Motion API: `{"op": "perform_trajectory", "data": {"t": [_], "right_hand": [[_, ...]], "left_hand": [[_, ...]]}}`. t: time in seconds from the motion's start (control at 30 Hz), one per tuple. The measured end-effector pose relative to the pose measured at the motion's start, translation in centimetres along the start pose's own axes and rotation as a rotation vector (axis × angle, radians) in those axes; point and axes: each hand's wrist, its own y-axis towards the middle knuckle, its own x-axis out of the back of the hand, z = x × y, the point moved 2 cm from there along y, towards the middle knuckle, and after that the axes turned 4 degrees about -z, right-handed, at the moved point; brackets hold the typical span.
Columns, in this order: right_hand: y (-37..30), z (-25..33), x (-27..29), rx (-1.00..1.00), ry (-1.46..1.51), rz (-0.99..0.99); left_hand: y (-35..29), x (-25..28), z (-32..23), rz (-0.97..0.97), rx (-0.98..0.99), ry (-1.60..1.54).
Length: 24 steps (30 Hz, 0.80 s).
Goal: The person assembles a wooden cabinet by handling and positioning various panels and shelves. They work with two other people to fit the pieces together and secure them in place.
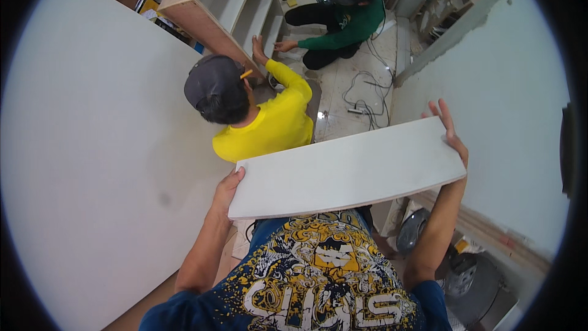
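White board (346, 168) held level at chest height, above the printed shirt. Left hand (225, 191) clasps its left end; right hand (450, 135) clasps the right end, fingers over the top. Risk: board swings into the crouching person in yellow (269, 122) just ahead.

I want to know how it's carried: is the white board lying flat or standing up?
Roughly flat: the long white rectangular board shows its broad face upward, with the left hand and right hand gripping its two short ends.
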Motion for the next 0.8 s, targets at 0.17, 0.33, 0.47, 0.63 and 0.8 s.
{"op": "perform_trajectory", "data": {"t": [0.17, 0.33, 0.47, 0.63, 0.8], "right_hand": [[7.1, 0.4, 8.1, -0.386, -0.374, 0.181], [13.1, -1.2, 12.0, -0.438, -0.394, 0.324], [17.0, -1.5, 11.0, -0.219, -0.491, 0.095], [23.0, -3.8, 9.3, -0.132, -0.380, 0.070], [29.5, -4.3, 5.7, -0.143, -0.363, 0.113]], "left_hand": [[1.9, -5.3, -0.7, -0.159, -0.182, 0.060], [2.6, -12.2, -3.2, -0.399, -0.509, 0.391], [2.0, -17.1, -2.8, -0.724, -0.700, 0.505], [0.5, -19.5, -3.2, -0.943, -0.856, 0.511], [0.9, -18.9, -3.6, -1.024, -0.936, 0.387]]}}
